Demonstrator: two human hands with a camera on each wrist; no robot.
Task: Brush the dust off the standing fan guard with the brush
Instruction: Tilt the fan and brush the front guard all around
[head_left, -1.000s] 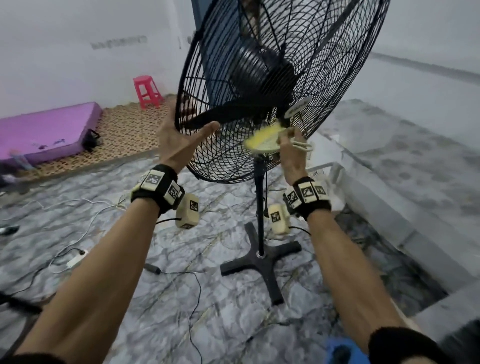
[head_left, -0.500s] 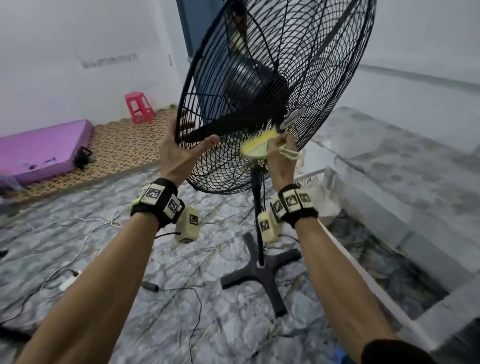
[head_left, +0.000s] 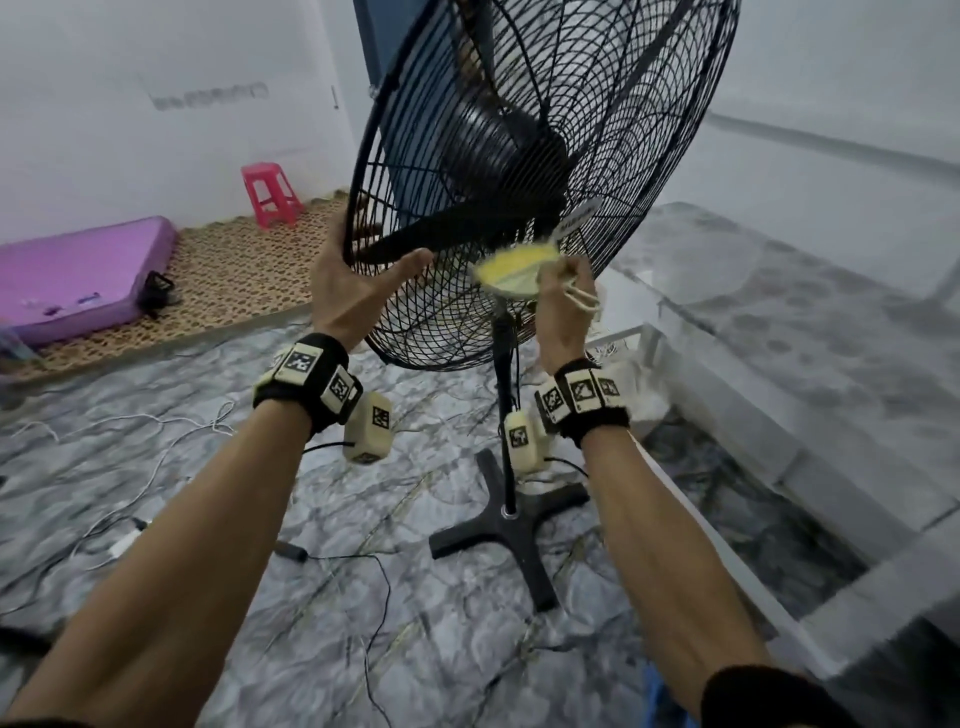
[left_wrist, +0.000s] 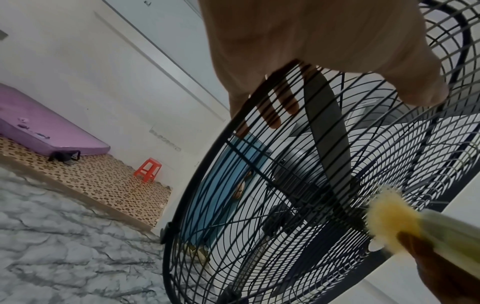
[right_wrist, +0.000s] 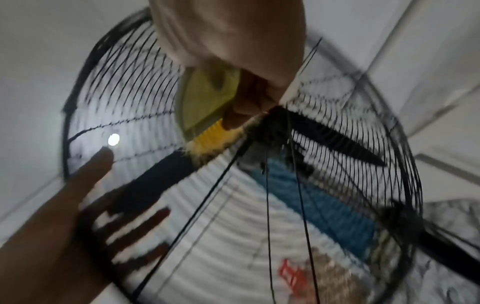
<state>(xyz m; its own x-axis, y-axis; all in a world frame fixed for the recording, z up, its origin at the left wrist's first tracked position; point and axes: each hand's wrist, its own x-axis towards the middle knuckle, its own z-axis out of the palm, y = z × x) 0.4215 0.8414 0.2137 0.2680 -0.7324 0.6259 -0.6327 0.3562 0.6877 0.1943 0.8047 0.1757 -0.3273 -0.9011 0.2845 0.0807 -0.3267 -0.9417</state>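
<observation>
The standing fan's black wire guard (head_left: 597, 130) tilts toward me on its pole. My left hand (head_left: 363, 270) grips the guard's left rim, thumb (head_left: 413, 259) on the front and fingers (left_wrist: 275, 109) behind the wires. My right hand (head_left: 563, 296) holds a yellow brush (head_left: 511, 273) by its pale body, bristles (right_wrist: 213, 142) pressed on the front wires just left of the centre badge (head_left: 576, 215). The brush is blurred. In the left wrist view the brush (left_wrist: 389, 214) shows at the lower right. Dark blades (head_left: 441, 234) sit behind the guard.
The fan's cross-shaped base (head_left: 511, 530) stands on marble-patterned floor with loose cables (head_left: 130, 467). A raised grey ledge (head_left: 779, 415) runs along the right. A pink stool (head_left: 270, 195), patterned mat (head_left: 234, 270) and purple mattress (head_left: 78, 275) lie far left by the wall.
My view has shifted slightly to the right. The left hand keeps its hold on the rim. The brush stays near the centre badge, shifting only a little on the wires.
</observation>
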